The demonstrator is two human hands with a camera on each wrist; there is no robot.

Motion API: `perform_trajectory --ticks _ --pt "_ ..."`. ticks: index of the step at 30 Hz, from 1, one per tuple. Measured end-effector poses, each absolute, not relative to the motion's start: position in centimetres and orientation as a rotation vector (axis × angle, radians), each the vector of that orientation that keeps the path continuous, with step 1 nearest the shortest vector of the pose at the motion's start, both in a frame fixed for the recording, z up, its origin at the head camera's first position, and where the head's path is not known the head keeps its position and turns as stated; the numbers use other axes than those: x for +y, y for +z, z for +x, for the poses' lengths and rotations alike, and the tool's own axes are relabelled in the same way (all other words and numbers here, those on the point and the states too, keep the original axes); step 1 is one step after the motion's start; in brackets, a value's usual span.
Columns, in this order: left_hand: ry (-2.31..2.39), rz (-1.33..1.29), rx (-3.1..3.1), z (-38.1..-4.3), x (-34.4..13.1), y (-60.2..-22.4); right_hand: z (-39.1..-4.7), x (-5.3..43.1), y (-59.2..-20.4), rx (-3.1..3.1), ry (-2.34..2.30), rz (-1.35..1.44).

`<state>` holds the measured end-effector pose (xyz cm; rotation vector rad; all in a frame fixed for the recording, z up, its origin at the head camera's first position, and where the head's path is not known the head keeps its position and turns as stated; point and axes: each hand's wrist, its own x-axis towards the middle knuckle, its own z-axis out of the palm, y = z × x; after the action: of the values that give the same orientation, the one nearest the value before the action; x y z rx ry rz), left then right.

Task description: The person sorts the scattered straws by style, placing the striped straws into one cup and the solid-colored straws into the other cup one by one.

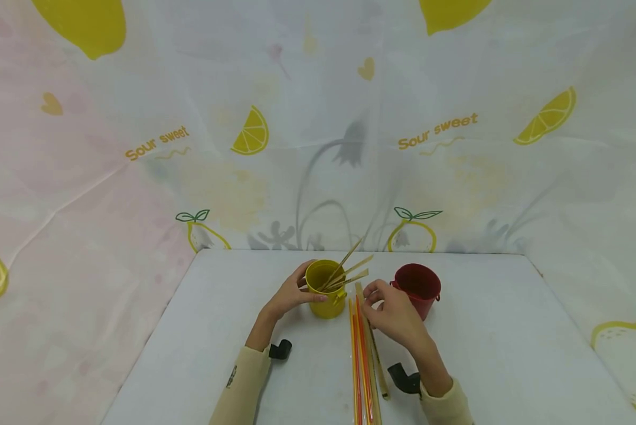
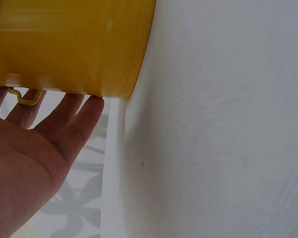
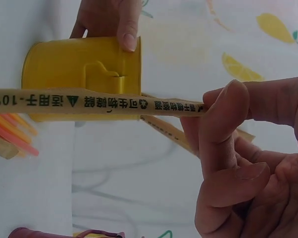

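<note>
On the white table, a yellow bucket (image 1: 326,307) stands upright with several paper-wrapped straws (image 1: 354,277) leaning out of its mouth. My left hand (image 1: 292,295) holds this bucket by its side, thumb in front and fingers behind; the left wrist view shows fingertips against its wall. Between thumb and index finger, my right hand (image 1: 397,316) pinches one end of a paper-wrapped straw (image 3: 114,103) printed with dark lettering. That hand is right of the yellow bucket, above a bunch of orange, red and yellow straws (image 1: 357,366) lying lengthwise on the table.
A red bucket (image 1: 424,304) stands just right of my right hand, its dark inside facing up. Behind the table (image 1: 509,330) hangs a lemon-patterned cloth (image 1: 318,147). Black curved pieces (image 1: 404,379) sit at both wrists.
</note>
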<state>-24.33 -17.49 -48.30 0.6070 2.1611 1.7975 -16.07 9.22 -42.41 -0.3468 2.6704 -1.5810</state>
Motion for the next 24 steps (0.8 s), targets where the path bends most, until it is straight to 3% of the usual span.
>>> perform_trajectory --ticks 24 --pt "1.790 0.609 2.184 -24.4 -17.6 -48.7 -14.7 9.3 -39.8 2.593 -2.055 -0.428"
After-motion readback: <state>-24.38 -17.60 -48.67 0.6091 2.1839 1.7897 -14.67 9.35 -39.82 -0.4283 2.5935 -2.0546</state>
